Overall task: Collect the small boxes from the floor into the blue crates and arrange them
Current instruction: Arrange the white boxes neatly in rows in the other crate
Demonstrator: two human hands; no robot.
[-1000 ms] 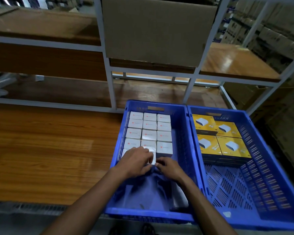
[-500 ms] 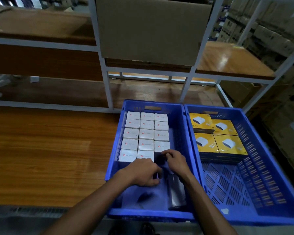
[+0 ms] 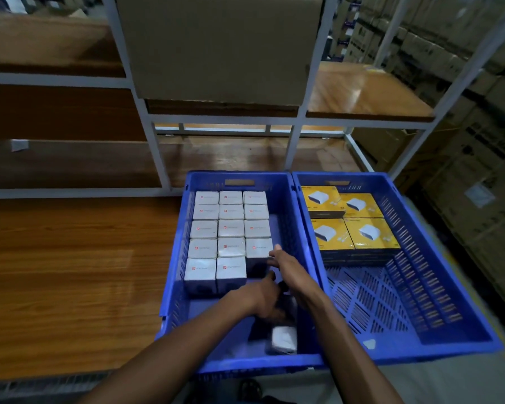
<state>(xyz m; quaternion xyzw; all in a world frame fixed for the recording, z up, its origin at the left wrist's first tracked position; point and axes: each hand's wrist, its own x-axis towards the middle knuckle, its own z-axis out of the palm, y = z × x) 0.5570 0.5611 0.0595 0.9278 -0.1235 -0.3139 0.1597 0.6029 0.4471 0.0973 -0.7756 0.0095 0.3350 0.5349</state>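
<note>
Since the earlier frames, both hands have shifted rightward along the front row of white boxes point(image 3: 230, 228), which sit packed three across in the left blue crate point(image 3: 172, 287) on the wooden shelf point(image 3: 70, 272). Small, stiff cartons, probably light; best pinched by opposite side faces. Left hand point(image 3: 264, 298), fingers curled low over a dark spot, grasp cannot be told. Right hand point(image 3: 286, 268), fingers extended, touches the row's end box. One loose box point(image 3: 284, 339) lies near the front wall. Right blue crate point(image 3: 420, 287) holds yellow boxes point(image 3: 347, 225).
</note>
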